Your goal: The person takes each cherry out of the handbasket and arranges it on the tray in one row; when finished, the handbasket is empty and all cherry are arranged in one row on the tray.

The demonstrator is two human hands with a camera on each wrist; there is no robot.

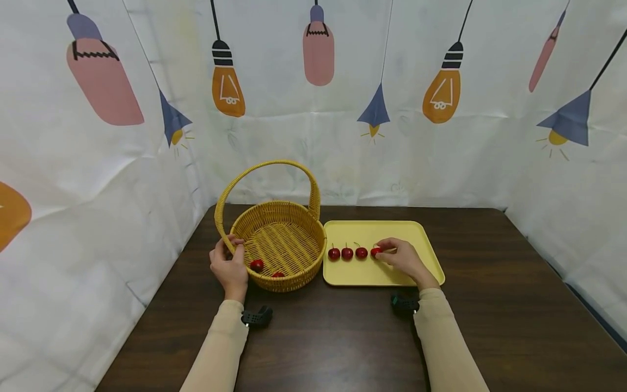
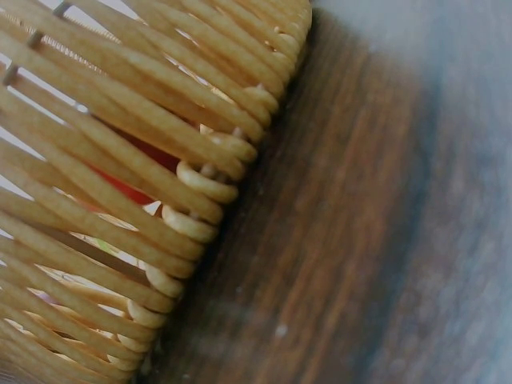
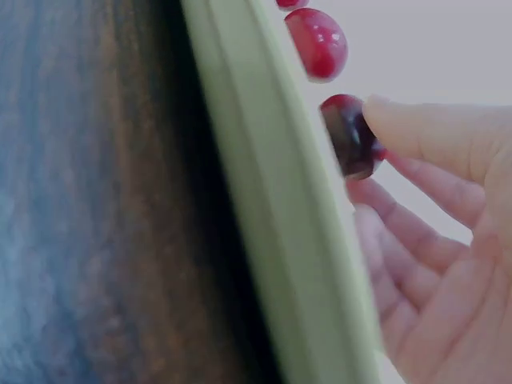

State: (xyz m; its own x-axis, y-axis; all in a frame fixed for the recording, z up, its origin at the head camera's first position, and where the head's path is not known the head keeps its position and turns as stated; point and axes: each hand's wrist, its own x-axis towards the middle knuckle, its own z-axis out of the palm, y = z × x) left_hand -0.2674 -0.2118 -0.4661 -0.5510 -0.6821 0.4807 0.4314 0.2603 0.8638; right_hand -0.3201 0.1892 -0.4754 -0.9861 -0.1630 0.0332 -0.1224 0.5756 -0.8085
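Note:
My left hand [image 1: 230,272] grips the rim of a yellow wicker basket [image 1: 289,283] at its left side, beside the foot of the tall handle. Two red cherries [image 1: 257,265] lie in the near part of the basket; one is partly covered by the rim. On a pale yellow tray [image 1: 372,231], my right hand [image 1: 401,258] pinches a dark red cherry [image 3: 348,136] between thumb and fingers. To its left, three stemmed cherries [image 1: 346,253] stand in a row. The left wrist view shows the basket's woven wall [image 2: 120,160] close up, with no hand in sight.
The basket and tray stand side by side on a dark brown wooden table [image 1: 333,337]. Behind and along the sides hangs a white cloth [image 1: 343,163] printed with lamps and bulbs. Each wrist wears a black strap [image 1: 257,317].

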